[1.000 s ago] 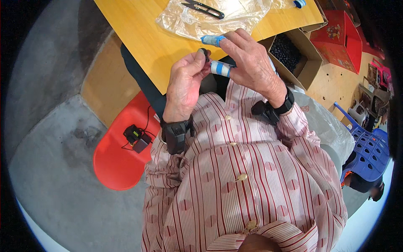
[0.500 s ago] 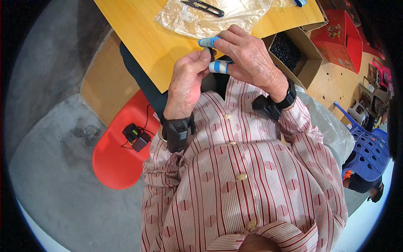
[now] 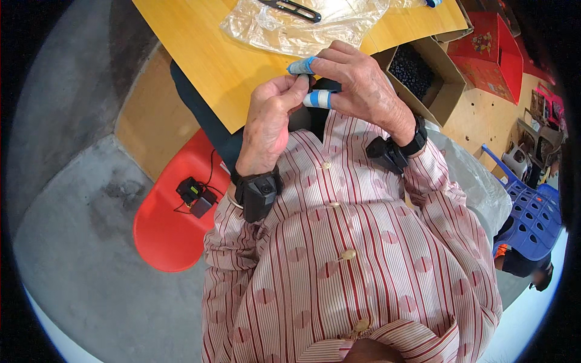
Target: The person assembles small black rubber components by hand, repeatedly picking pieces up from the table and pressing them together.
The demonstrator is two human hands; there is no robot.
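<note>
Above my lap, at the near edge of the yellow table (image 3: 193, 60), both hands meet around a small black piece (image 3: 311, 81). My left hand (image 3: 265, 121) pinches it between thumb and curled fingers. From the other side, my right hand (image 3: 366, 88) closes on it with thumb and forefinger, both wrapped in blue and white tape. Most of the piece is hidden by fingers, so its kind cannot be made out. Beyond the hands, black thread snips (image 3: 296, 9) lie on a crumpled clear plastic bag (image 3: 266, 27).
Right of my hands, an open cardboard box (image 3: 448, 91) holds many small black pieces (image 3: 411, 69). Past it stands a red box (image 3: 487, 57). A red stool (image 3: 163, 230) with black devices is at my left, a blue plastic chair (image 3: 532, 218) at far right, near another person.
Both hands have dipped very slightly toward me, still closed together on the small black piece. My left wrist has turned a little. Nothing on the table has been moved.
</note>
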